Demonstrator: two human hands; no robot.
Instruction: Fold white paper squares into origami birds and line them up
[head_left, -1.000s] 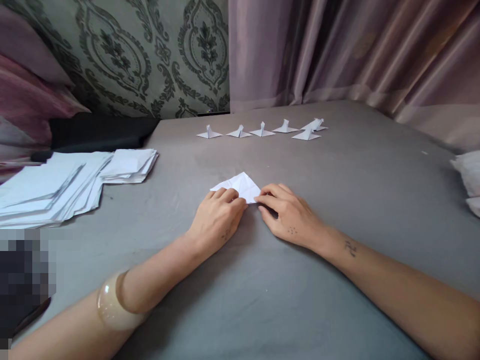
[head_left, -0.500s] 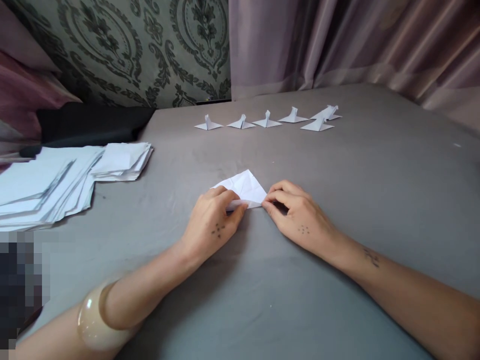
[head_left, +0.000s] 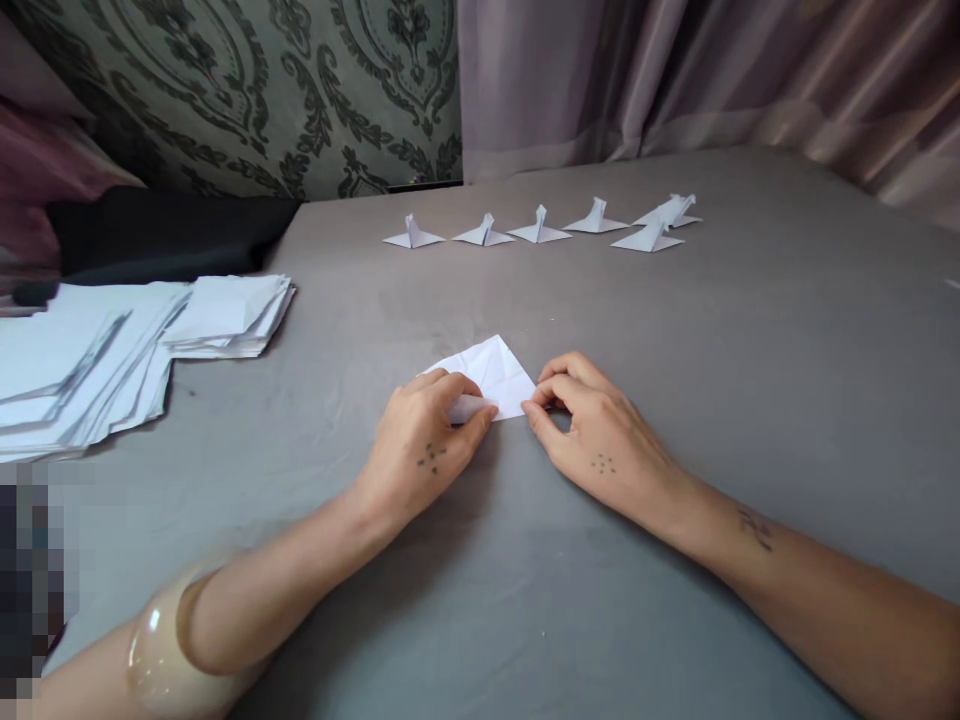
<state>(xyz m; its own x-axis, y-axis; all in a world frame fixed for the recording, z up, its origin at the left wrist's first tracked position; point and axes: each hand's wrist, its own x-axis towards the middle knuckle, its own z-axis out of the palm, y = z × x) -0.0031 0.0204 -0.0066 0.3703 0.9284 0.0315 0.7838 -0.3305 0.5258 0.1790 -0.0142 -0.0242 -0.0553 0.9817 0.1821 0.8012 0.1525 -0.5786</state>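
A small creased sheet of white paper [head_left: 499,365] lies on the grey table in front of me, one corner pointing away. My left hand [head_left: 431,415] grips its left part, thumb and fingers closed over a folded flap along the near edge. The paper's left end is partly hidden under that hand. At the right corner, my right hand [head_left: 589,415] pinches the paper between thumb and fingertips.
Several folded white paper figures [head_left: 540,232] stand in a row at the back. To the left lie stacks of white paper [head_left: 60,340], with a smaller stack [head_left: 225,310] beside them. Behind these is a black cloth [head_left: 165,235]. Curtains [head_left: 555,90] hang at the back.
The folded flap along the near edge has opened flatter near my right hand. Both hands stay on the paper, nearly in place. The view has shifted slightly.
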